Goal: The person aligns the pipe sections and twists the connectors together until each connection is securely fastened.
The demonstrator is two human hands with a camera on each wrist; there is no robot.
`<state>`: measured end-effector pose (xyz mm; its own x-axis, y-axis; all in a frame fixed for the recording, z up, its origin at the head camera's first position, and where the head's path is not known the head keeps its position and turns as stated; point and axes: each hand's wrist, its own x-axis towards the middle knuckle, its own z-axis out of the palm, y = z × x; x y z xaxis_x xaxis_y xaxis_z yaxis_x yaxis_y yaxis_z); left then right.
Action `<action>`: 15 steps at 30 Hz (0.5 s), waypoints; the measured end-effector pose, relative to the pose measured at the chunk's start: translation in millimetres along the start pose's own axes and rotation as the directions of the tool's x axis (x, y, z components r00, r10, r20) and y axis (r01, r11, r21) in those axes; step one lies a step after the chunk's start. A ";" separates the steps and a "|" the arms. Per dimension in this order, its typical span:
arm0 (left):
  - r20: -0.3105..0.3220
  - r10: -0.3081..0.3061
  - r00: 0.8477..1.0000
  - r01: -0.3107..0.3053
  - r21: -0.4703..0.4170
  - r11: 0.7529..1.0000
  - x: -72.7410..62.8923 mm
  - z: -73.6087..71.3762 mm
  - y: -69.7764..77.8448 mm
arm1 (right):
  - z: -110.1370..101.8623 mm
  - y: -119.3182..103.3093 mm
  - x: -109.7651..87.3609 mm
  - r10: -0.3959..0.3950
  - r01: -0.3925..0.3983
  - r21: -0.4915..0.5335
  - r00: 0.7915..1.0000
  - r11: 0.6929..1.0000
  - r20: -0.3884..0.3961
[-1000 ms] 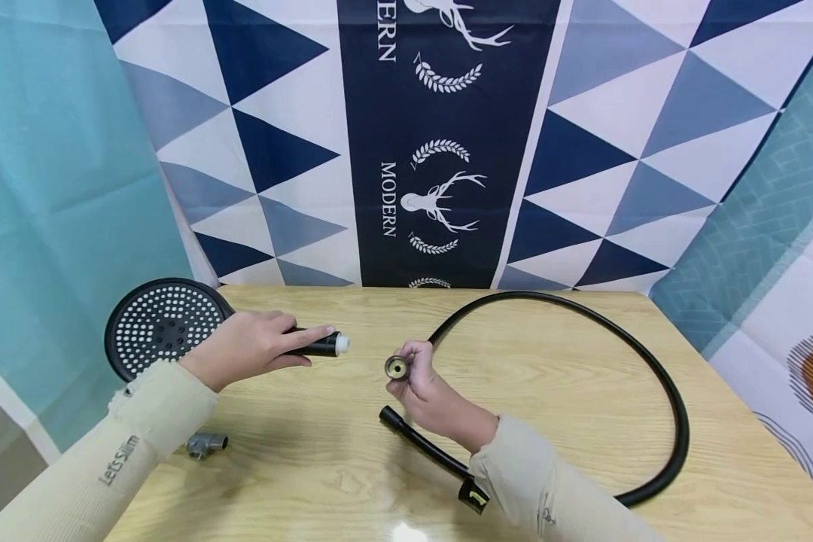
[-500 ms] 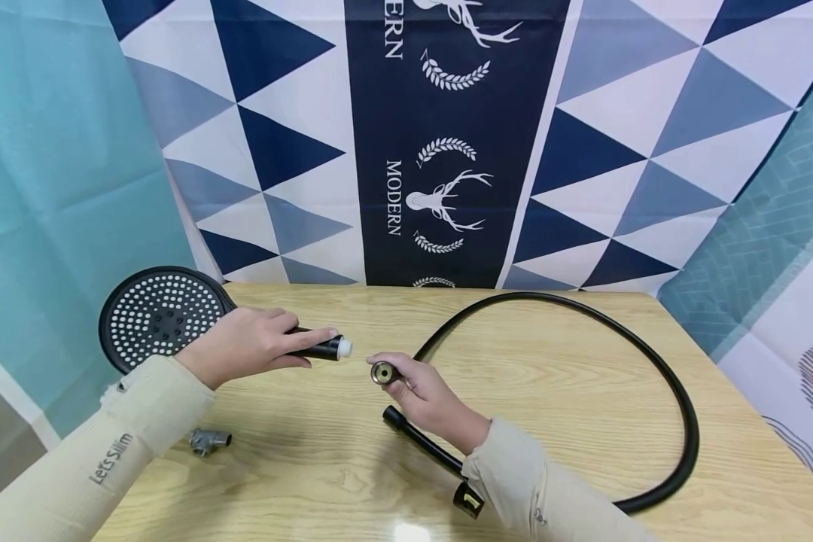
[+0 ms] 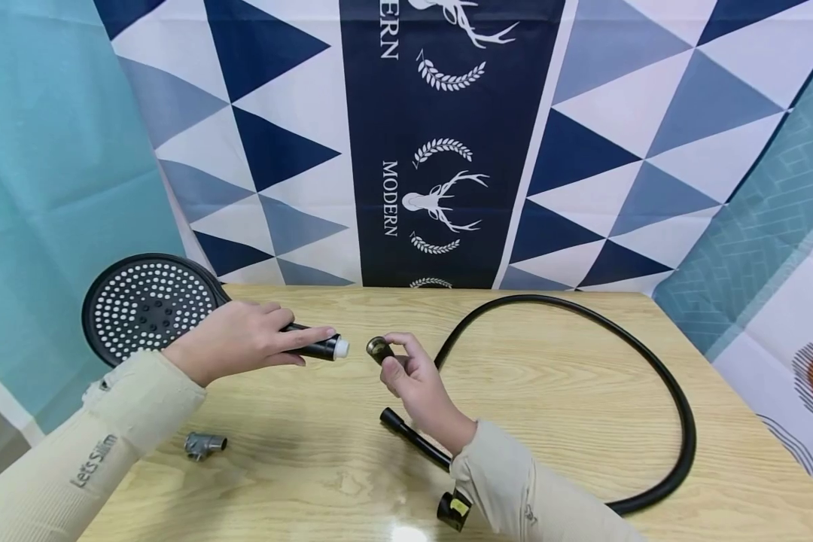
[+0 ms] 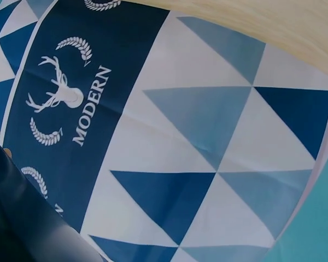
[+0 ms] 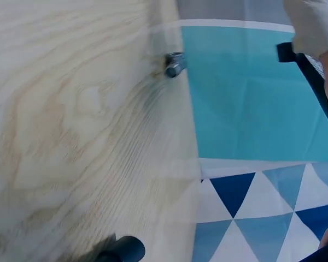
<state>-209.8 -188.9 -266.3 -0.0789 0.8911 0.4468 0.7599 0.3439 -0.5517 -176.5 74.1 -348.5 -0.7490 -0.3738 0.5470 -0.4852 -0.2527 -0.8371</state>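
Note:
My left hand (image 3: 237, 339) grips the handle of a black shower head (image 3: 150, 307), its round perforated face turned toward the head camera. The index finger lies straight along the handle, and a white connector (image 3: 341, 348) sticks out of its end. Facing it across a small gap is the ringed end fitting (image 3: 379, 350) of a black hose (image 3: 674, 391), pinched between thumb and fingers of my right hand (image 3: 420, 384). In the left wrist view a dark rounded shape (image 4: 22, 213) fills the lower left corner.
On the wooden table (image 3: 312, 467) lies a small silver metal fitting (image 3: 205, 445) at left. Below my right hand lie a black tube end (image 3: 416, 439) and a black piece with a yellow mark (image 3: 454, 508). A patterned curtain (image 3: 298, 150) hangs behind the table.
My right hand has shifted slightly and turned the hose fitting, whose opening faced the camera before and now points up and left. The shower head has moved a little left and up.

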 end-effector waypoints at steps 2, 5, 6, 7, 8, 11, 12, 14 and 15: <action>-0.011 0.005 1.000 -0.005 0.000 1.000 2.3 -1.4 -0.4 | -1.6 -1.1 0.4 0.040 -0.038 0.058 0.999 0.998 -0.023; -0.031 0.004 1.000 -0.004 -0.003 1.000 6.0 -2.7 -1.6 | -3.5 -2.9 1.9 0.124 -0.118 0.118 0.991 0.986 -0.049; -0.038 0.002 0.999 -0.002 -0.004 1.000 6.8 -2.5 -2.1 | -4.2 -3.2 2.4 0.152 -0.144 0.129 0.987 0.981 -0.053; -0.041 -0.001 0.999 0.001 -0.006 1.000 7.7 -2.4 -2.5 | -4.7 -3.7 2.9 0.179 -0.170 0.135 0.982 0.976 -0.057; -0.043 -0.002 0.999 0.002 -0.008 1.000 8.7 -2.0 -2.7 | -5.3 -4.3 3.2 0.208 -0.198 0.143 0.976 0.970 -0.060; -0.030 0.001 1.000 -0.002 -0.009 1.000 11.0 0.5 -2.3 | -7.2 -6.4 1.7 0.290 -0.277 0.159 0.955 0.947 -0.060; -0.022 0.002 1.000 -0.002 -0.011 1.000 11.9 1.1 -2.0 | -7.9 -7.1 0.9 0.310 -0.297 0.164 0.949 0.941 -0.059; -0.004 0.003 1.000 -0.003 -0.014 1.000 14.1 1.8 -1.4 | -9.0 -8.7 -0.8 0.342 -0.327 0.176 0.938 0.928 -0.061; 0.003 0.003 1.000 -0.003 -0.016 1.000 15.1 1.9 -1.3 | -9.4 -9.3 -1.4 0.352 -0.337 0.179 0.934 0.924 -0.063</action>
<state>-213.2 -175.3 -260.2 -0.0784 0.8933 0.4426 0.7702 0.3361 -0.5420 -175.1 85.3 -341.6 -0.8986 -0.3822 0.2154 -0.1154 -0.2678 -0.9565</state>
